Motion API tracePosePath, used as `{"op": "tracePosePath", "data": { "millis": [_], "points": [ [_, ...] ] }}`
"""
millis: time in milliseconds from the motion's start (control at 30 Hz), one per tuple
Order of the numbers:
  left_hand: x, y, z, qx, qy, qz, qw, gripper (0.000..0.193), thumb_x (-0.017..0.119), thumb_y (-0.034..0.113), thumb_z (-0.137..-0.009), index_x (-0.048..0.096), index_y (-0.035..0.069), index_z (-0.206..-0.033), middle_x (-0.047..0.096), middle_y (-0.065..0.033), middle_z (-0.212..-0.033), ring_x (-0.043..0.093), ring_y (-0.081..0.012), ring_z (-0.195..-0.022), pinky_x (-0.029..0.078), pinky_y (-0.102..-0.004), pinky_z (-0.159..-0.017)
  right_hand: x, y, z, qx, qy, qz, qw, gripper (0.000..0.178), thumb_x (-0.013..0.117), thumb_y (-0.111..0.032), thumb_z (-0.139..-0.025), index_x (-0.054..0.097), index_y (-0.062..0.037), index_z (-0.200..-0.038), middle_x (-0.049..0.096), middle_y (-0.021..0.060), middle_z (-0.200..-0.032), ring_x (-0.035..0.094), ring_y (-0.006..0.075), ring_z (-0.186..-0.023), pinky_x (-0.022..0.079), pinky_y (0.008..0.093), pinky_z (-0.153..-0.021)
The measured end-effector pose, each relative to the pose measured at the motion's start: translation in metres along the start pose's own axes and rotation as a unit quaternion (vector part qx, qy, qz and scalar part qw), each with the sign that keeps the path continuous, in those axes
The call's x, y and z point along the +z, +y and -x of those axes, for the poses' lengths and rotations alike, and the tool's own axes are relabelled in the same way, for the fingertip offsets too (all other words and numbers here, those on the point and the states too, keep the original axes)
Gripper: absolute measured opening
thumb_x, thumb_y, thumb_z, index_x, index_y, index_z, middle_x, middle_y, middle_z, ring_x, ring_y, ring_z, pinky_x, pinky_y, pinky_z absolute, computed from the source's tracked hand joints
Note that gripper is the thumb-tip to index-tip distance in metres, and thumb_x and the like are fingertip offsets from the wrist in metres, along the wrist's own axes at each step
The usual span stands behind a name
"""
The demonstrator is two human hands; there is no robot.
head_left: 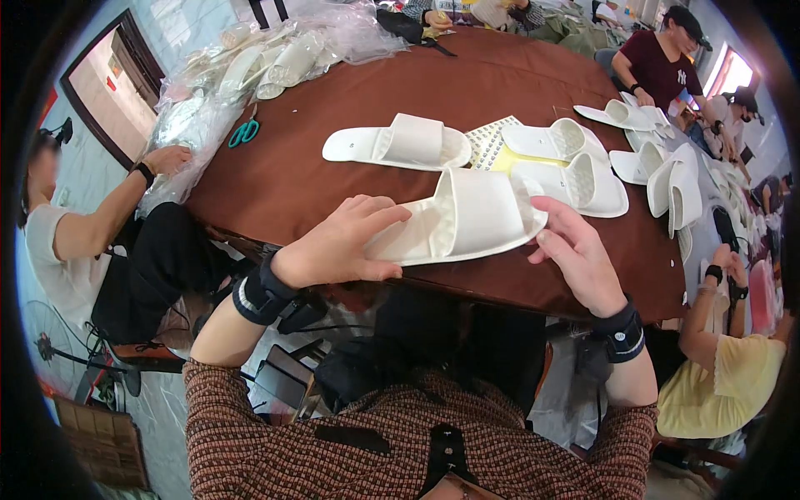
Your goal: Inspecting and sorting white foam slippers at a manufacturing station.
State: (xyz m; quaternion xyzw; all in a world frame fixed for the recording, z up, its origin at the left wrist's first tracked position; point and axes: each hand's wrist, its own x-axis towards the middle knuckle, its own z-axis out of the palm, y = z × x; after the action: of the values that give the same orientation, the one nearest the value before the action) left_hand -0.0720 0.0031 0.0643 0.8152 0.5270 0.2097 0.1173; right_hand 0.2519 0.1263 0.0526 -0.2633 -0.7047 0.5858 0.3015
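A white open-toed slipper is held between my hands above the near edge of the table. My left hand grips its heel end, thumb at the near side and fingers over the insole. At the toe end, my right hand has its thumb and forefinger at the rim. Just beyond lies another white slipper, next to a yellow and white sheet of small printed stickers. Two more slippers, one farther and one nearer, lie right of the sheet, partly over it.
Teal scissors lie at the left on the brown-covered table. Plastic-bagged slippers are piled at the far left. More loose slippers lie along the right edge. Co-workers sit at left and right, and others are behind the table.
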Motion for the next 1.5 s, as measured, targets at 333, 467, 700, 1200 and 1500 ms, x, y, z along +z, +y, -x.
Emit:
{"op": "tracePosePath", "data": {
  "millis": [333,467,700,1200,1500],
  "points": [
    [-0.021,-0.081,-0.033,-0.066,0.091,0.070,0.991,0.047,0.071,0.014,-0.086,0.055,0.000,-0.127,0.059,-0.0161,-0.126,0.057,-0.0306,-0.118,0.044,-0.0393,-0.102,0.006,0.018,-0.013,0.053,0.040,-0.113,0.991,0.051,0.053,-0.011,-0.096,0.041,0.0112,-0.140,0.061,0.0114,-0.118,0.059,0.0138,-0.099,0.054,0.0279,-0.080],
    [-0.043,-0.137,-0.056,-0.098,0.076,-0.074,0.990,0.045,0.063,0.029,-0.093,0.056,-0.002,-0.125,0.059,-0.0183,-0.127,0.056,-0.0313,-0.119,0.043,-0.0368,-0.102,0.008,0.016,-0.020,0.038,0.051,-0.100,0.993,0.051,0.054,-0.013,-0.097,0.042,0.0110,-0.139,0.062,0.0101,-0.114,0.059,0.0119,-0.095,0.053,0.0261,-0.078],
    [-0.030,-0.177,-0.070,-0.217,0.036,-0.038,0.975,0.051,0.065,0.034,-0.090,0.056,0.001,-0.128,0.060,-0.0190,-0.126,0.056,-0.0317,-0.118,0.043,-0.0365,-0.101,0.001,0.014,-0.032,0.027,0.071,-0.057,0.996,0.048,0.057,-0.014,-0.096,0.046,0.0105,-0.136,0.064,0.0085,-0.107,0.058,0.0098,-0.085,0.051,0.0239,-0.074],
    [0.012,-0.065,-0.007,-0.107,0.130,-0.115,0.979,0.032,0.077,0.021,-0.077,0.056,0.001,-0.091,0.054,-0.0130,-0.086,0.053,-0.0290,-0.080,0.045,-0.0367,-0.071,-0.033,0.017,-0.091,-0.020,0.100,0.087,0.991,0.043,0.048,-0.001,-0.084,0.057,0.0097,-0.125,0.066,0.0093,-0.096,0.061,0.0114,-0.075,0.049,0.0245,-0.066],
    [0.052,-0.005,0.005,-0.104,0.220,-0.082,0.967,0.034,0.078,0.016,-0.074,0.055,0.001,-0.095,0.054,-0.0138,-0.093,0.051,-0.0325,-0.089,0.043,-0.0403,-0.082,-0.049,0.015,-0.132,-0.008,0.078,0.216,0.973,0.038,0.045,0.002,-0.083,0.065,0.0046,-0.115,0.061,0.0028,-0.086,0.054,0.0086,-0.070,0.044,0.0238,-0.065]
  ]
}}
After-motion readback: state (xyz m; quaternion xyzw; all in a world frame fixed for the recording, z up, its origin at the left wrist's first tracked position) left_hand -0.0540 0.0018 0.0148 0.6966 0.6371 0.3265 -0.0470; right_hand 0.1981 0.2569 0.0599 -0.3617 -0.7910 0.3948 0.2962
